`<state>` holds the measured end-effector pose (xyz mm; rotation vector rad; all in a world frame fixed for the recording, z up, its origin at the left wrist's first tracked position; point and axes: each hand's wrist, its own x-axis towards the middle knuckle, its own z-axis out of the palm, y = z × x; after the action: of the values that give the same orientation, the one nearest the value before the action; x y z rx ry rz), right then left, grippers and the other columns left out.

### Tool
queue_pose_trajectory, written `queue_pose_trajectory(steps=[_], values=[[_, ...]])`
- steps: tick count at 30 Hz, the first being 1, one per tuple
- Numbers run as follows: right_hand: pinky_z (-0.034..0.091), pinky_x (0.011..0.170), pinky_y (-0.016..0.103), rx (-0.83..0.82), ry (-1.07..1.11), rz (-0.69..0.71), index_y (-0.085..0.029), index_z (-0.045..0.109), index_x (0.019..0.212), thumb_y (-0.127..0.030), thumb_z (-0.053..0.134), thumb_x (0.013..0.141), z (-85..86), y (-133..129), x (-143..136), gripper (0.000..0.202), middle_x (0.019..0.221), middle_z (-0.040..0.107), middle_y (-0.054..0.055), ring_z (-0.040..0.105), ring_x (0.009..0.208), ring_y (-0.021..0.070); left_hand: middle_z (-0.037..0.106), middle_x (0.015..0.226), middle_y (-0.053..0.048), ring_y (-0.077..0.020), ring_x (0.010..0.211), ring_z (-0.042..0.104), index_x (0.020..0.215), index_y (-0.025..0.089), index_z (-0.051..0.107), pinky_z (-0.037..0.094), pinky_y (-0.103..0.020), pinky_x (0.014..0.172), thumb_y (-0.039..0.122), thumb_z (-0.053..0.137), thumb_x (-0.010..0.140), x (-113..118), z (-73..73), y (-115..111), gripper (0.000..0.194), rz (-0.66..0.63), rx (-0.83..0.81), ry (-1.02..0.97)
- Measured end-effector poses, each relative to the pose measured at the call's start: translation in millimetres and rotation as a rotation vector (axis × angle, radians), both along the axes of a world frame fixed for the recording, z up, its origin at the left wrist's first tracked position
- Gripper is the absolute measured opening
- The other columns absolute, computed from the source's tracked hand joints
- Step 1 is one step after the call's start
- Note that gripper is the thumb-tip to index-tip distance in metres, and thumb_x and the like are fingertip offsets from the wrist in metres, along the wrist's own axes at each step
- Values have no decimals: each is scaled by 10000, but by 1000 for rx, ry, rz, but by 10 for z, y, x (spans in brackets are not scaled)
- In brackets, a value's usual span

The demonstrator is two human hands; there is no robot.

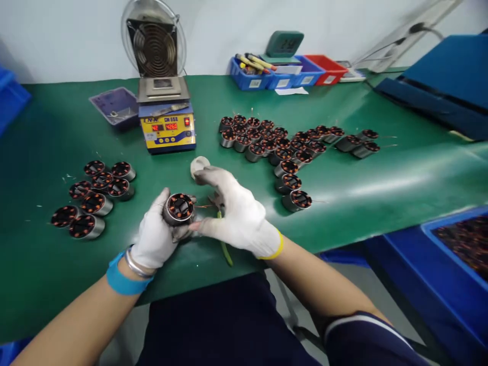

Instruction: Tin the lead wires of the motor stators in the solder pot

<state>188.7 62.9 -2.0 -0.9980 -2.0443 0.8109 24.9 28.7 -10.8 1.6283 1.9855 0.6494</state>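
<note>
A motor stator [180, 207], a metal ring with copper windings around a dark core, rests in my gloved left hand [158, 229]. The fingers wrap around its side, and its open face tilts up. Thin copper wire ends stick out to its right. My gloved right hand [238, 211] is just right of the stator, thumb and index finger spread apart. Its thumb tip is close to the stator's lower edge; whether they touch I cannot tell. The index fingertip overlaps a small white round dish [199, 165]. Beneath the right hand lie green-handled pliers [225, 249], partly hidden.
Several stators [95, 203] stand at left, and a larger group [267, 140] spreads right of centre. A yellow-and-blue solder pot [168, 127] with a fan [154, 46] behind stands near a purple tray [116, 104]. Small blue bins [249, 81] and a clock [284, 44] line the back.
</note>
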Motion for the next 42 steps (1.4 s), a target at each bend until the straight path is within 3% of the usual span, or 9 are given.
queue_pose_trajectory(steps=[5,8,16,21,25,29,32,35,42], values=[[533,994,423,-387,286,-10,-191,731,1071,-423,777,764,-233,31,-44,387,1140,733,96,687,1094,257,495,503,-21,-84,326,327,716,146,611,341,-234,388,462,245,988,-52,133,84,555,214,-250,-1313],[521,1011,415,-275,305,-43,-191,752,920,-355,704,834,-199,7,-59,191,1048,753,99,685,1115,251,534,485,-33,-78,307,340,728,126,632,310,-213,383,442,300,999,-47,109,95,532,251,-288,-1547],[532,1010,426,80,36,62,-215,672,810,-221,626,889,201,76,72,92,850,729,42,700,1073,247,664,594,-75,-91,330,422,702,147,656,260,-213,333,544,657,784,-162,39,17,405,-152,-571,-1538],[394,1172,556,443,-154,150,-239,653,831,-208,615,890,622,43,51,76,868,732,31,695,1090,256,563,581,7,-98,576,576,492,176,447,487,-202,562,313,761,697,-156,52,45,399,256,55,-1683],[395,1172,582,570,-256,262,-250,653,873,-170,616,879,830,30,12,89,858,731,25,700,1077,255,520,512,8,-89,359,436,588,186,524,272,-205,332,668,545,854,-161,-11,58,551,166,-363,-1618],[441,1133,585,614,-300,243,-252,639,875,-181,618,883,815,79,36,74,842,716,26,707,1044,260,669,641,-52,-170,462,612,842,150,683,409,-233,369,578,630,846,-172,74,-7,432,-259,-509,-1663],[471,1108,559,630,-302,212,-252,629,861,-181,608,891,784,92,45,80,841,713,29,708,1036,259,732,888,-57,-212,837,720,804,170,665,608,-333,702,275,654,830,-196,176,-5,109,-35,-175,-1846],[473,1114,543,624,-274,221,-247,628,858,-181,594,899,774,95,21,85,856,715,35,704,1052,255,702,825,-57,-204,874,705,605,174,551,607,-348,774,314,569,902,-223,176,40,330,226,-33,-1881],[436,1147,548,497,-195,217,-240,637,810,-156,651,850,708,86,63,94,832,706,13,706,1046,252,707,835,-65,-197,667,690,1029,130,682,579,-307,573,499,874,677,-190,70,-18,545,-263,-383,-1603]])
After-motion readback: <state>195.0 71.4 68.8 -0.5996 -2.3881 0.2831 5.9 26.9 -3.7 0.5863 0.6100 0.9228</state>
